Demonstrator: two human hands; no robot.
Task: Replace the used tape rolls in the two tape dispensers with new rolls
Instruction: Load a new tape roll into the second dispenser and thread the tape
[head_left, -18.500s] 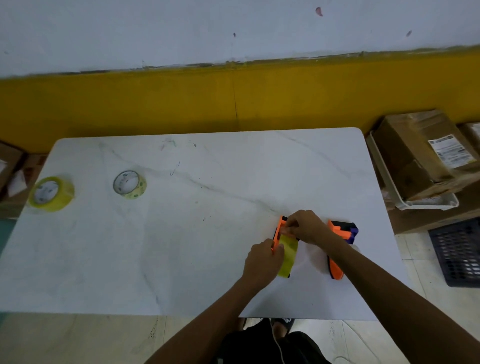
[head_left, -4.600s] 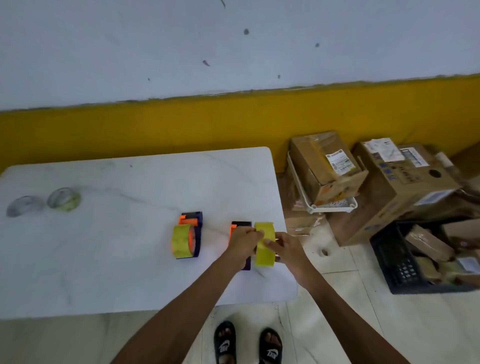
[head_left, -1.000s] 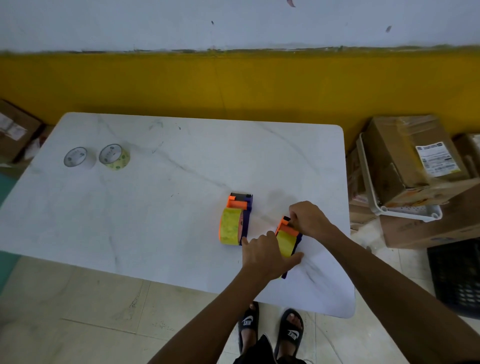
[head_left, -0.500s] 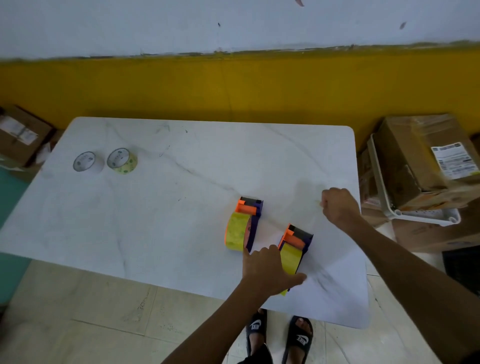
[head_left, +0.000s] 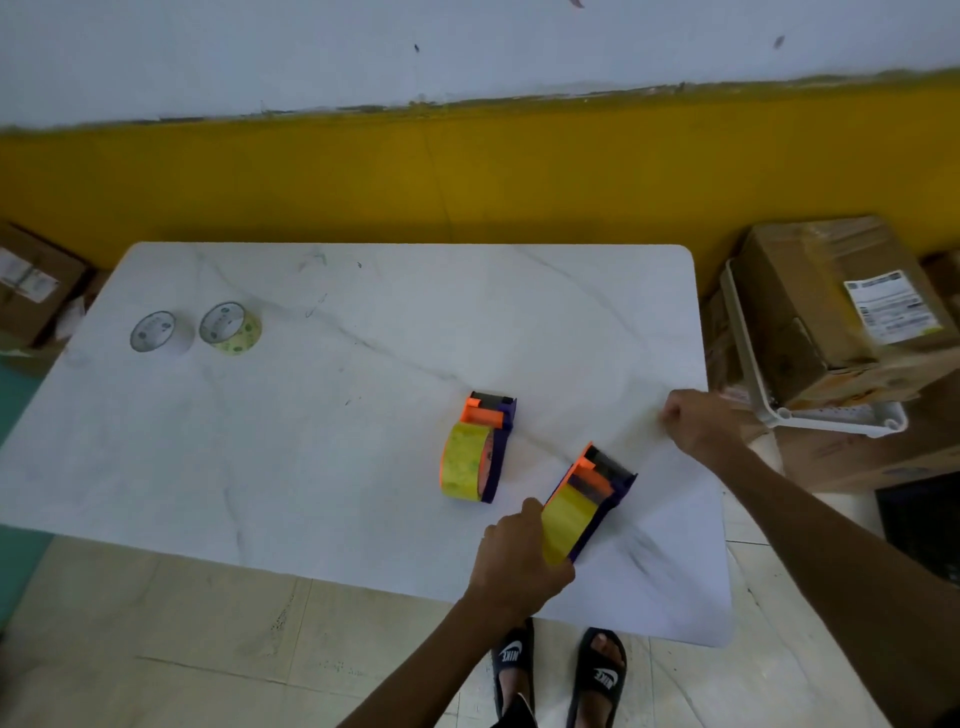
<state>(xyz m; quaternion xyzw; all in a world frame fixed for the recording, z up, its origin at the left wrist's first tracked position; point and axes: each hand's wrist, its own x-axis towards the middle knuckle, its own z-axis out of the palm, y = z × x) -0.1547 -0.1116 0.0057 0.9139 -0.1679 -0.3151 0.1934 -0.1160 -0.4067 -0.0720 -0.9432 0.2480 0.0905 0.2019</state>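
Observation:
Two orange-and-purple tape dispensers stand on the white marble table (head_left: 311, 441), each loaded with a full yellow roll. The nearer dispenser (head_left: 592, 493) is angled toward the right, and my left hand (head_left: 514, 561) grips its near end around the roll. The other dispenser (head_left: 475, 452) stands free just to its left. My right hand (head_left: 696, 421) is pinched shut beyond the angled dispenser's mouth, near the table's right edge. It seems to hold a faint clear tape end. Two nearly spent rolls, one whitish (head_left: 156, 331) and one pale green (head_left: 231, 328), lie at the far left.
Taped cardboard boxes (head_left: 831, 312) sit in a white basket (head_left: 831, 415) on the floor to the right. A black crate (head_left: 924, 519) lies nearer, and another box (head_left: 31, 280) is at the left. My sandalled feet are under the table's near edge.
My right hand left the nearer dispenser's front and drew away to the upper right. That dispenser has swung to point toward it. My left hand stayed on its roll end.

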